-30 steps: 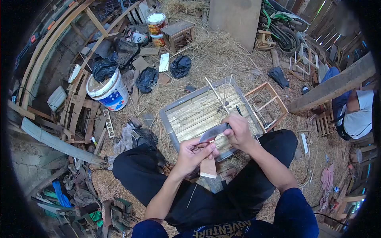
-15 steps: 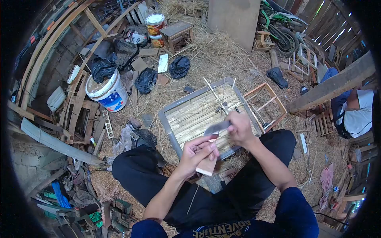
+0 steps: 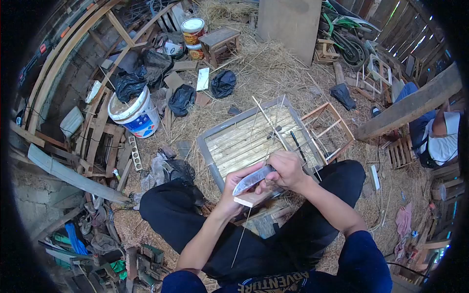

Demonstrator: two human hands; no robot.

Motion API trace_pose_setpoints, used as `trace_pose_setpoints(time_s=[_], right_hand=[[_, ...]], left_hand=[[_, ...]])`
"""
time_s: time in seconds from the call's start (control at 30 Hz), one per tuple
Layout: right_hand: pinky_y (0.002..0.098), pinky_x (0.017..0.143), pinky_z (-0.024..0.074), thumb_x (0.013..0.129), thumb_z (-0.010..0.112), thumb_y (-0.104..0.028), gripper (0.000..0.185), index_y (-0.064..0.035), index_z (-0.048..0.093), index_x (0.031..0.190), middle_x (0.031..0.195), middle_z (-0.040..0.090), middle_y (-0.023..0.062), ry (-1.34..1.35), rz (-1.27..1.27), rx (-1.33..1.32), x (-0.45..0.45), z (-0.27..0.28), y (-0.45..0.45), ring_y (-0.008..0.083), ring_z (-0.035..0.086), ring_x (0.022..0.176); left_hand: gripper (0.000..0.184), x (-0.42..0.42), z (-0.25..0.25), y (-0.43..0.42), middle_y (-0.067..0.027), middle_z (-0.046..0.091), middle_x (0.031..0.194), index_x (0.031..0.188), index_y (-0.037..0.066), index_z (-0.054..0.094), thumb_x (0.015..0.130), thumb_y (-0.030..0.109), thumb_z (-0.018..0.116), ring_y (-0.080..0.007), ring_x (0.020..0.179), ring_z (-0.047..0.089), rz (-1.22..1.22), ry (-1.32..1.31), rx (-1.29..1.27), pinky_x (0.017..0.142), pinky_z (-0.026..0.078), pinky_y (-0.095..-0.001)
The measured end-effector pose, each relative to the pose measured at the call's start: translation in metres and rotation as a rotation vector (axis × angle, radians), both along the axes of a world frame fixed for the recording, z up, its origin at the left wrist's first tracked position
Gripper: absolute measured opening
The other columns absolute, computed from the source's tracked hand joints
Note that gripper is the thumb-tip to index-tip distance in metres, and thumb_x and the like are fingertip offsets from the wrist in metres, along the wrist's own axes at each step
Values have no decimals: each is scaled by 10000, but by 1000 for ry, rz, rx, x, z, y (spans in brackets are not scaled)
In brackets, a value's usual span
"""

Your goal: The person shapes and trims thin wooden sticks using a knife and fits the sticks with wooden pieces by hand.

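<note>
My right hand (image 3: 287,171) is closed around the handle of a knife (image 3: 252,180) with a broad grey blade. The blade lies over a short wooden block (image 3: 251,198), pointing toward my left wrist. My left hand (image 3: 230,194) grips the block from the left side, its fingers partly hidden behind blade and wood. Both hands are above my lap, close together. Just beyond them lies a slatted wooden panel (image 3: 229,154) with a grey frame, with thin sticks (image 3: 264,115) and a dark slim rod (image 3: 297,144) on it.
Against the panel's right side rests a small wooden frame (image 3: 336,113). A white bucket (image 3: 132,115) and black plastic bags (image 3: 223,83) are at the left and back. A thick beam (image 3: 410,107) slants in at right, near another person (image 3: 442,139). Straw and shavings cover the ground.
The knife has come down from beyond the block and turned, its blade now over the wood. My right hand moved nearer my body; the block is tilted differently in my left hand.
</note>
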State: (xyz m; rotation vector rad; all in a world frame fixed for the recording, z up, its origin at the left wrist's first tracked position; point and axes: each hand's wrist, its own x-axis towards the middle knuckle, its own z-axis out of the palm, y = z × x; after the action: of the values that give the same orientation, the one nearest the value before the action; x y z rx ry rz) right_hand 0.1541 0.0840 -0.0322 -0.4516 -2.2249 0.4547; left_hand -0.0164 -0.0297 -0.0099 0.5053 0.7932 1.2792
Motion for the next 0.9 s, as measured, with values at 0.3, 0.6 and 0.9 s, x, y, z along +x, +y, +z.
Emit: trace_pose_setpoints(time_s=[0.3, 0.6, 0.9], right_hand=[[395, 525, 442, 962, 528, -561, 535, -58, 552, 781, 640, 513, 92, -18, 14, -3, 4, -3, -3, 290, 570, 575], [390, 527, 442, 950, 534, -571, 539, -62, 550, 773, 646, 526, 88, 4, -62, 54, 2, -6, 4, 284, 579, 585], [402, 546, 448, 961, 513, -583, 563, -51, 592, 796, 670, 559, 98, 18, -188, 58, 6, -6, 19, 305, 594, 609]], left_hand=[[507, 0, 6, -1, -94, 678, 921, 1403, -2, 560, 914, 34, 687, -122, 743, 586, -5, 94, -12, 749, 515, -258], [521, -3, 1, 1, -82, 645, 913, 1431, 17, 537, 923, -6, 652, -122, 798, 574, -6, 44, 116, 795, 506, -264], [425, -4, 9, 4, -55, 591, 785, 1379, -34, 558, 988, 112, 637, -124, 710, 537, 46, 86, 95, 669, 459, -258]])
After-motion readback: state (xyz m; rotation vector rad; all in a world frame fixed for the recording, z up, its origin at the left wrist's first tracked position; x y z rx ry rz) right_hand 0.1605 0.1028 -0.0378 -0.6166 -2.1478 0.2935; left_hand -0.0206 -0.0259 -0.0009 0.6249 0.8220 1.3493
